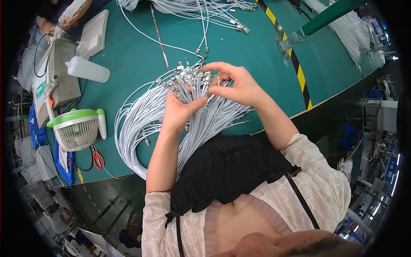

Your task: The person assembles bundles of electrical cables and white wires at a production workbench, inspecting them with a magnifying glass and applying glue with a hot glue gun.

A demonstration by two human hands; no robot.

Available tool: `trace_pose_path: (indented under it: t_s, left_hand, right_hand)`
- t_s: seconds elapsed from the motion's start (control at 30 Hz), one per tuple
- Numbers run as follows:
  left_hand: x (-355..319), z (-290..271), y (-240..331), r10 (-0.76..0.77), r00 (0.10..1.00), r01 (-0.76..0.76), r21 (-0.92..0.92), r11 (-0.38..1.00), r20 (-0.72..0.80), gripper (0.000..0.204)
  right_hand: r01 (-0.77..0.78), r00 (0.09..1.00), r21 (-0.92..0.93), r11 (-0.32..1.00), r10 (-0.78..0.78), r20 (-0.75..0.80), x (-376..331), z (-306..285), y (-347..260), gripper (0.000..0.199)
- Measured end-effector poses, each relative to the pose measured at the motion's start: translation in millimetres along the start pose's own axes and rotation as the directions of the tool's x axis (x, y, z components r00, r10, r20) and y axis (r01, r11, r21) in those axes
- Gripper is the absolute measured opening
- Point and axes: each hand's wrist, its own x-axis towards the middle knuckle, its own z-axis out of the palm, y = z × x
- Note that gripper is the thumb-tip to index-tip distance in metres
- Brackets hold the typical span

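We see a big bunch of thin white cables [198, 124] on the green table [128, 51], right in front of the person. The cables bend round in a loop on the left side, and lots of their shiny metal ends [188, 77] stick up together at the top. The left hand [177, 112] is wrapped around the bunch just below those ends, with its thumb across the front, so we can say it is closed on the cables. The right hand [242, 88] is at the right side of the metal ends. Its thumb and pointing finger are apart in a curve, but we cannot tell if its other fingers pinch a cable. Close to the person we see a black apron [227, 167]. Past the bunch, at the far side of the table, lies another pile of white cables [184, 6]. Over on the left we find a white bottle [90, 70], a small fan with a green rim [77, 136], scissors with red handles [98, 157] and a beige machine [67, 73]. Over on the right, yellow and black tape [300, 78] runs across the table, near a green post [329, 19].
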Motion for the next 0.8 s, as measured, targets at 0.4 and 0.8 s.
trace_pose_path:
  t_s: [0.4, 0.8]
  left_hand:
    - [-3.6, 11.0, -2.7, 0.009, 0.992, -0.023, -0.106, 0.994, -0.129, 0.032]
    - [-6.8, 17.7, 0.3, -0.018, 0.987, -0.003, -0.135, 0.991, -0.157, 0.031]
  right_hand:
    - [-0.12, 0.993, 0.089, 0.989, 0.12, 0.002, -4.2, -2.3, 2.1, 0.033]
    - [-0.043, 0.991, 0.157, 0.987, 0.062, -0.121, -2.9, -1.0, 7.5, 0.029]
